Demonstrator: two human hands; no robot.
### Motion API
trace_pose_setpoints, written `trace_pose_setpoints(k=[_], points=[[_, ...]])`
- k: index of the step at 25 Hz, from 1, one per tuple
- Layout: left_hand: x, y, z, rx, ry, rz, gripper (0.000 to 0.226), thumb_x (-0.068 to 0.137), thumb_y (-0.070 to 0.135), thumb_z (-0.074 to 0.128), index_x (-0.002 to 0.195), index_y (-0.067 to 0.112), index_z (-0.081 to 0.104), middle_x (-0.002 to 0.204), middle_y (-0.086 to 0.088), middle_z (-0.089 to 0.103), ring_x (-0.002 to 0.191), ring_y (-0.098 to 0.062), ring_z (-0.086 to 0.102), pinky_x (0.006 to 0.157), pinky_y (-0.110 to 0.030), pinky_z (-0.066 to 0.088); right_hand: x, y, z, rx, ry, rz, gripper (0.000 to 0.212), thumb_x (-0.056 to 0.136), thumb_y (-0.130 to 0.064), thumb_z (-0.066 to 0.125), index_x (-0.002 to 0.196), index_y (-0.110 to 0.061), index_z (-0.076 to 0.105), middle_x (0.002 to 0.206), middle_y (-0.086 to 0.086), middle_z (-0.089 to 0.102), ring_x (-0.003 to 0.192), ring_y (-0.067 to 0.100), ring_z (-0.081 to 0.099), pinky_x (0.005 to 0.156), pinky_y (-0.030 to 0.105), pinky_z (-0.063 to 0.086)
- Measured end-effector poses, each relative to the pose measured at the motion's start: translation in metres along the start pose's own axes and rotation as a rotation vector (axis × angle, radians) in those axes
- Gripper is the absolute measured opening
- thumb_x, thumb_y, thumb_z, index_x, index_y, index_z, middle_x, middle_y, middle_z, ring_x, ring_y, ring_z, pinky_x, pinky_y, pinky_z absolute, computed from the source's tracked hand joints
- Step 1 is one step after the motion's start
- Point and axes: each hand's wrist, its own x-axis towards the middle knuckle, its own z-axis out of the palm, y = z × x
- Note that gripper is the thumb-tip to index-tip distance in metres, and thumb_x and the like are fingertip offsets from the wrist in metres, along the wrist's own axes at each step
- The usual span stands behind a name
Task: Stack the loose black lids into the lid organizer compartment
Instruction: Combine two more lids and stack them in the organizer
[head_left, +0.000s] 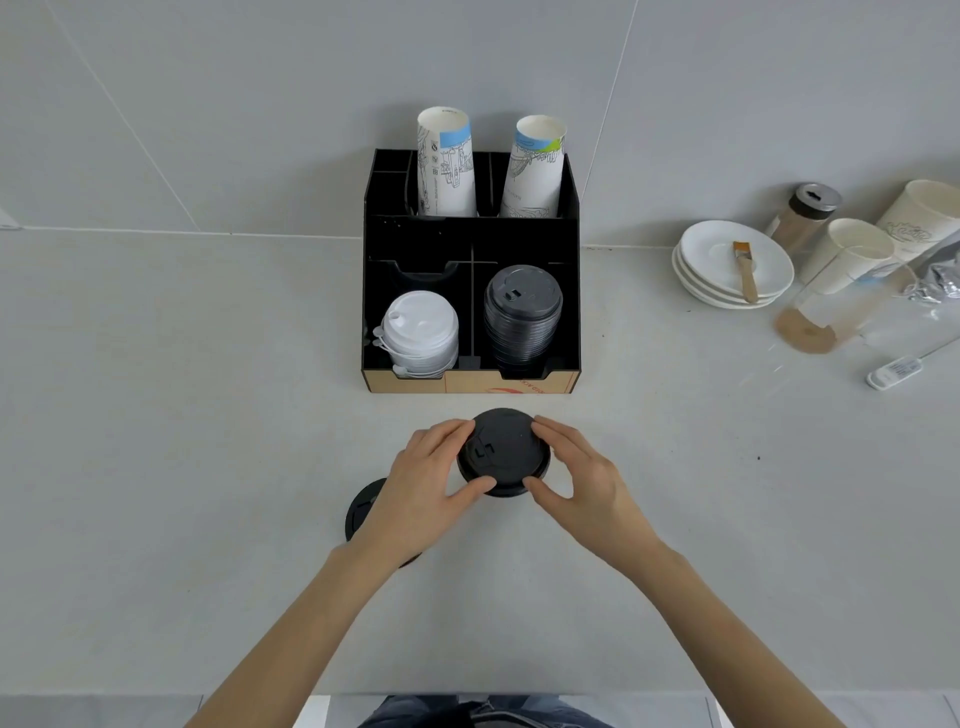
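A black lid (503, 451) sits on the counter just in front of the black organizer (470, 244). My left hand (431, 483) grips its left rim and my right hand (576, 480) grips its right rim, thumbs at the near edge. Whether it is one lid or a small stack I cannot tell. Another loose black lid (361, 512) lies partly hidden under my left wrist. In the organizer's front right compartment stands a stack of black lids (522, 317). A stack of white lids (421, 335) fills the front left compartment.
Two stacks of paper cups (447, 163) stand upside down in the organizer's back compartments. At the right are stacked white saucers (732, 265) with a brush, a shaker jar (805, 215), more paper cups (852, 254) and a small white device (893, 371). A tiled wall is behind.
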Motion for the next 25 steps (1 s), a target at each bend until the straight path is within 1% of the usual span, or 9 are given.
trace_pose_setpoints(k=[3,6,7,12,14,16,19,22,25], points=[[0.016,0.009,-0.010,-0.011,0.052,0.022,0.058,0.084,0.033,0.056,0.134,0.016,0.031,0.140,-0.002,0.039,0.128,-0.019,0.033,0.111,-0.037,0.029,0.015,-0.007,-0.013,0.004,0.044,-0.047,0.051,0.082,-0.012,0.061,0.129,-0.010,0.041,0.137,0.004,0.045,0.121,0.008,0.042,0.095,-0.006,0.023],[0.033,0.019,-0.020,-0.028,0.126,0.051,0.058,0.082,0.031,0.059,0.133,0.016,0.034,0.139,-0.001,0.040,0.128,-0.015,0.034,0.104,-0.022,0.023,0.031,-0.011,-0.026,-0.016,0.070,-0.061,0.052,0.082,-0.014,0.061,0.130,-0.012,0.040,0.140,0.002,0.042,0.127,0.014,0.041,0.102,0.011,0.029],[0.039,0.022,-0.023,-0.034,0.146,0.055,0.058,0.082,0.031,0.059,0.133,0.016,0.034,0.139,-0.001,0.041,0.128,-0.014,0.034,0.102,-0.018,0.021,0.037,-0.012,-0.031,-0.016,0.081,-0.066,0.052,0.082,-0.014,0.061,0.130,-0.013,0.040,0.141,0.002,0.041,0.127,0.014,0.041,0.101,0.011,0.028],[0.068,0.031,-0.037,-0.055,0.182,0.053,0.059,0.082,0.030,0.060,0.132,0.015,0.035,0.138,-0.001,0.041,0.129,-0.015,0.033,0.101,-0.019,0.021,0.066,-0.017,-0.050,-0.023,0.110,-0.066,0.050,0.082,-0.012,0.061,0.128,-0.010,0.043,0.141,0.005,0.042,0.127,0.016,0.042,0.096,-0.002,0.022],[0.081,0.034,-0.041,-0.047,0.188,0.044,0.059,0.082,0.031,0.060,0.133,0.014,0.034,0.140,-0.001,0.040,0.129,-0.015,0.032,0.099,-0.017,0.019,0.079,-0.018,-0.055,-0.037,0.128,-0.067,0.050,0.081,-0.011,0.061,0.128,-0.010,0.043,0.141,0.005,0.042,0.128,0.017,0.041,0.090,-0.011,0.018],[0.095,0.035,-0.043,-0.044,0.195,0.037,0.060,0.082,0.031,0.060,0.132,0.013,0.035,0.140,-0.003,0.041,0.129,-0.016,0.033,0.098,-0.016,0.019,0.092,-0.018,-0.060,-0.048,0.127,-0.063,0.050,0.082,-0.012,0.060,0.129,-0.010,0.042,0.142,0.005,0.040,0.128,0.017,0.040,0.085,-0.014,0.017],[0.114,0.035,-0.045,-0.034,0.210,0.017,0.059,0.081,0.031,0.061,0.131,0.012,0.036,0.139,-0.004,0.042,0.127,-0.018,0.036,0.100,-0.020,0.024,0.110,-0.016,-0.066,-0.070,0.110,-0.055,0.049,0.084,-0.012,0.058,0.130,-0.010,0.041,0.144,0.005,0.038,0.125,0.019,0.043,0.080,-0.010,0.024],[0.132,0.036,-0.043,-0.016,0.225,0.002,0.059,0.081,0.031,0.061,0.130,0.010,0.037,0.136,-0.007,0.044,0.125,-0.022,0.039,0.102,-0.029,0.032,0.128,-0.011,-0.070,-0.097,0.090,-0.051,0.049,0.085,-0.011,0.055,0.131,-0.007,0.039,0.144,0.007,0.036,0.130,0.020,0.038,0.090,-0.001,0.018],[0.145,0.035,-0.036,0.008,0.239,-0.030,0.059,0.080,0.030,0.062,0.129,0.009,0.038,0.135,-0.009,0.046,0.123,-0.025,0.041,0.102,-0.036,0.036,0.141,-0.004,-0.070,-0.129,0.058,-0.042,0.049,0.085,-0.010,0.053,0.131,-0.006,0.037,0.145,0.008,0.034,0.131,0.021,0.036,0.093,0.003,0.017]])
